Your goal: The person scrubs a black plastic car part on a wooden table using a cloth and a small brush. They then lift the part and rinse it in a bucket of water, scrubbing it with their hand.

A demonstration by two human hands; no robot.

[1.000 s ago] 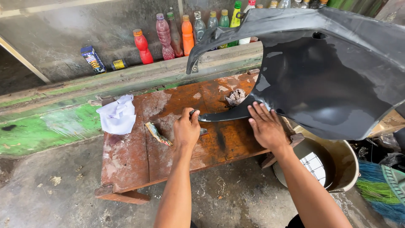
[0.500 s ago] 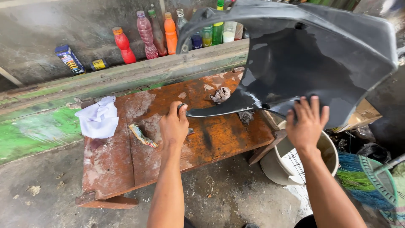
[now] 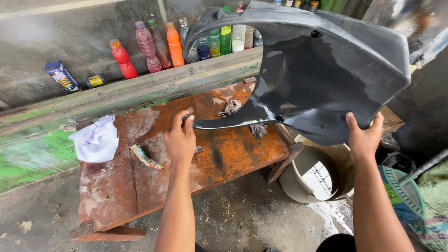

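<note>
Lifted off the bench (image 3: 140, 186) now, the panel (image 3: 322, 79) tilts upright; right hand (image 3: 364, 140) grips its lower edge, left hand (image 3: 179, 140) clasps its tip; sanding seems unfinished.

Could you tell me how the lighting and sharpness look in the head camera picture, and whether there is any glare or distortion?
Head view: soft, even daylight with faint shadows; wet glare streaks on the dark plastic panel and the wooden bench; left hand, right hand and bottles reasonably sharp; wide-angle lens bends the ledge and stretches the forearms at the bottom edge.
</note>
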